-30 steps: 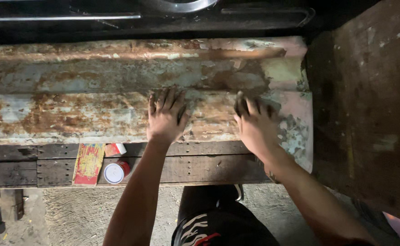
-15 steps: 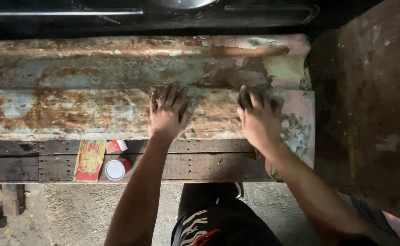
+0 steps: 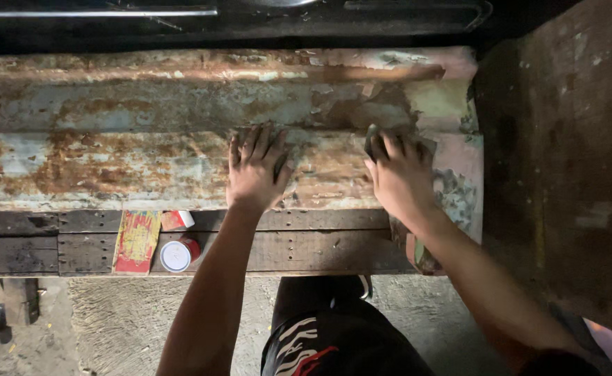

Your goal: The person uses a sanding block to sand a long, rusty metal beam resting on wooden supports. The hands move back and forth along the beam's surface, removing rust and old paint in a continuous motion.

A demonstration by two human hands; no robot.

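Head view: my left hand [image 3: 254, 174] lies flat, fingers spread, gripping nothing, on the rusty metal panel [image 3: 111, 139] across the wooden tabletop [image 3: 306, 244]; my right hand [image 3: 398, 177] presses a dark sanding pad [image 3: 374, 139] against the panel's right end.

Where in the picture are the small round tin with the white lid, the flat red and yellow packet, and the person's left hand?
small round tin with white lid [image 3: 176, 255], head view, on the lid's centre
flat red and yellow packet [image 3: 137, 241], head view, on its middle
left hand [image 3: 256, 172], head view, on the back of the hand

Dim light, a worn wooden bench [image 3: 306, 251] over rough concrete floor [image 3: 132, 327].
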